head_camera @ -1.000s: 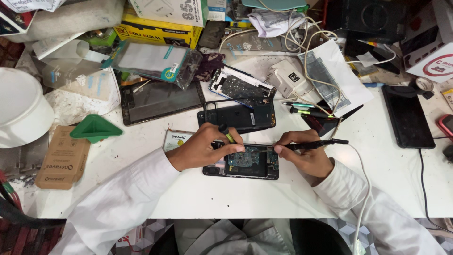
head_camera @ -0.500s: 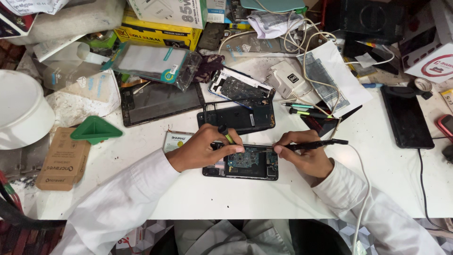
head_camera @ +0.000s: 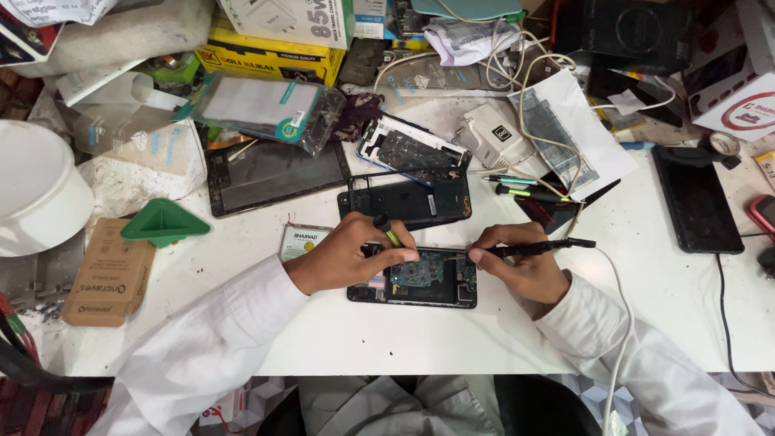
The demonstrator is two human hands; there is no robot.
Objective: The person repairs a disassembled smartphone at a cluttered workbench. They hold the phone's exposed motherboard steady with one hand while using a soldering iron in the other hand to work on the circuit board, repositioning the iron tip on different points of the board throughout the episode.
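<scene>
Fingers of my left hand (head_camera: 351, 260) are curled shut around a small screwdriver with a yellow-and-black handle (head_camera: 386, 229), its tip down on the opened black phone with its green circuit board bared (head_camera: 416, 278). My right hand (head_camera: 525, 268) is closed in a pen grip on a slim black corded tool (head_camera: 539, 247), whose point comes in from the right to meet the board's upper edge. The phone lies flat near the front edge of the white worktable (head_camera: 404, 339), midway along it, between my two wrists. I judge it light and stiff but fragile: the exposed board and its tiny parts would not stand pressing, so the safe hold is on the outer frame at its long sides. Both forearms, in white sleeves, angle inward from the front corners, the wrists low over the table. Just behind the phone lies a black phone back frame (head_camera: 408, 199), and behind that another stripped phone body with a pale rim (head_camera: 414, 153). Toward the left edge sit a green plastic triangular piece (head_camera: 164, 223) and a brown cardboard box (head_camera: 109, 273); a dark phone with a cable (head_camera: 696, 198) lies toward the right edge.
</scene>
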